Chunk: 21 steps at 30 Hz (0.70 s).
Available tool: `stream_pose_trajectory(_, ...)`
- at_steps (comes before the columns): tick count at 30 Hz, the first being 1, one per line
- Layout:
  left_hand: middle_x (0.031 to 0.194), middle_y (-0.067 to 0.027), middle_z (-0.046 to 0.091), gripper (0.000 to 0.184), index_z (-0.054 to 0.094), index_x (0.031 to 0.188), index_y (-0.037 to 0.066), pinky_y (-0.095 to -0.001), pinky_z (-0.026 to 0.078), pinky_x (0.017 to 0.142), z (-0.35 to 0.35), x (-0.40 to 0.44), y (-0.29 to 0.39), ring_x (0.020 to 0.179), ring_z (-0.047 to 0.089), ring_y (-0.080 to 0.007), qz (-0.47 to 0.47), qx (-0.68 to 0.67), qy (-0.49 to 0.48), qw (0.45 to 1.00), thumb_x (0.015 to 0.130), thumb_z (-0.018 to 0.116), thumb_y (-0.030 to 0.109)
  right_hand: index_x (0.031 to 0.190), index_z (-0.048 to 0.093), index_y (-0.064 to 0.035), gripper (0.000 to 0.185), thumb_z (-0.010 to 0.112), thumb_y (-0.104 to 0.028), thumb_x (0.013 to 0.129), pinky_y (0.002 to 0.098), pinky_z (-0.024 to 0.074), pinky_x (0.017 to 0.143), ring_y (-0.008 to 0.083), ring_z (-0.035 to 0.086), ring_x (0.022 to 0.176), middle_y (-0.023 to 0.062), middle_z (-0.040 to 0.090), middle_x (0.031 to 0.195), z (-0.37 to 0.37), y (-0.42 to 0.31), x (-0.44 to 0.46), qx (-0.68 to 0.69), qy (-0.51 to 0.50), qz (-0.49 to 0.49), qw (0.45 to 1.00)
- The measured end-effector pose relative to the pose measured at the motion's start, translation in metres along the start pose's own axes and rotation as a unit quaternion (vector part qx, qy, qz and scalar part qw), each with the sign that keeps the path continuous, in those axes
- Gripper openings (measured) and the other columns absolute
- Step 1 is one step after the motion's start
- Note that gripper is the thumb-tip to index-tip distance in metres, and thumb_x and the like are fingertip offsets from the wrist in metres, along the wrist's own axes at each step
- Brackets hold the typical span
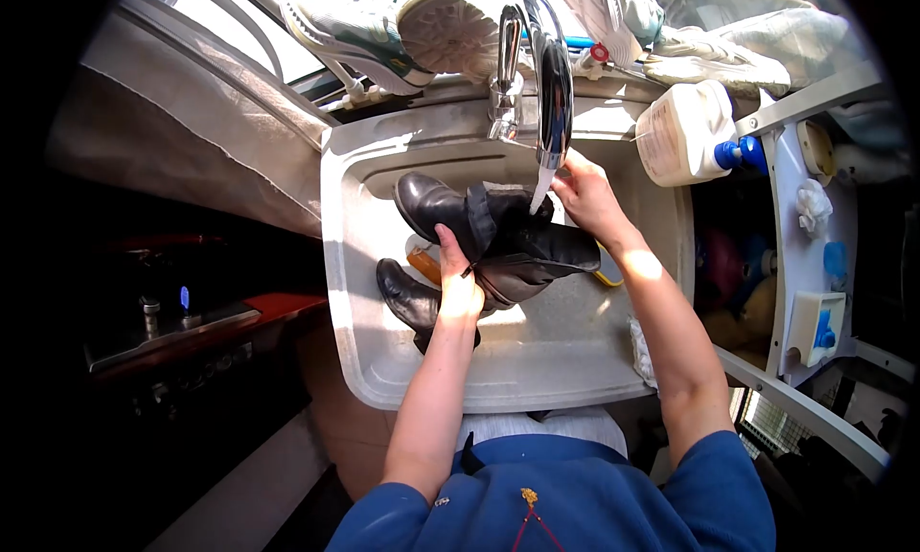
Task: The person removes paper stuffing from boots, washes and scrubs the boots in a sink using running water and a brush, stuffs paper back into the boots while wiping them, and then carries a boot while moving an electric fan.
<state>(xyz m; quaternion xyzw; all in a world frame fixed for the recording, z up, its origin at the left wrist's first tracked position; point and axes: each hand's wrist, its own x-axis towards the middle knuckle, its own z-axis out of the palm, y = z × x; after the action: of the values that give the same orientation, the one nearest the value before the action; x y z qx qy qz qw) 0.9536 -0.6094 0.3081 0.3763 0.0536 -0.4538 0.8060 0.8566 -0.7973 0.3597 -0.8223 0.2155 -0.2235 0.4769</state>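
Under the running faucet [551,92], a black ankle boot [436,207] lies tilted with its toe to the left and its shaft spread open. My left hand [458,274] grips this boot from the near side, thumb up along its side. The water stream [542,190] falls into the opened shaft. My right hand [586,202] is beside the spout with fingers closed at the shaft's upper edge; the spout hides part of the fingertips. Below my left hand, a second black boot [407,293] rests in the sink, partly covered by my forearm.
The pale utility sink [340,293] surrounds the boots. An orange-brown object [424,263] and a yellow-edged item [609,264] lie inside, partly hidden. Sneakers [359,30] line the ledge behind. A white jug [680,135] with a blue cap leans at the right rim beside a shelf frame [815,102].
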Motion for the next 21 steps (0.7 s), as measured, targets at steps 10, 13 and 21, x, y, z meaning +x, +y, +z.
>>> stream_pose_trajectory(10,0.137,-0.0085,0.044,0.085,0.033,0.137,0.006,-0.0414,0.036,0.107,-0.014,0.002,-0.009,0.125,0.044,-0.0248,0.062,0.003,-0.007,0.998,0.078,0.058,0.062,0.122,0.055,-0.0039,0.044,0.066,-0.011,0.079,0.0359,0.0506,0.083,0.0267,0.063,0.094,0.0144,0.063,0.107,-0.025,0.070,-0.112,-0.183,0.016,0.247,0.951)
stream_pose_trajectory(13,0.137,-0.0067,0.045,0.088,0.034,0.137,0.008,-0.0411,0.036,0.107,-0.015,0.003,-0.006,0.125,0.044,-0.0244,0.060,0.014,-0.023,0.998,0.074,0.059,0.064,0.129,0.049,-0.0099,0.060,0.071,-0.014,0.074,0.0393,0.0471,0.089,0.0314,0.057,0.101,0.0133,0.058,0.111,-0.007,0.086,-0.142,-0.357,-0.098,0.318,0.873)
stream_pose_trajectory(21,0.132,-0.0041,0.050,0.107,0.042,0.132,0.010,-0.0425,0.038,0.105,-0.006,0.001,0.001,0.121,0.048,-0.0240,0.035,0.050,0.021,0.998,0.049,0.070,0.070,0.138,0.040,-0.0129,0.066,0.061,-0.014,0.075,0.0414,0.0452,0.090,0.0325,0.053,0.106,0.0183,0.051,0.118,0.027,0.141,-0.185,-0.367,-0.114,0.301,0.873)
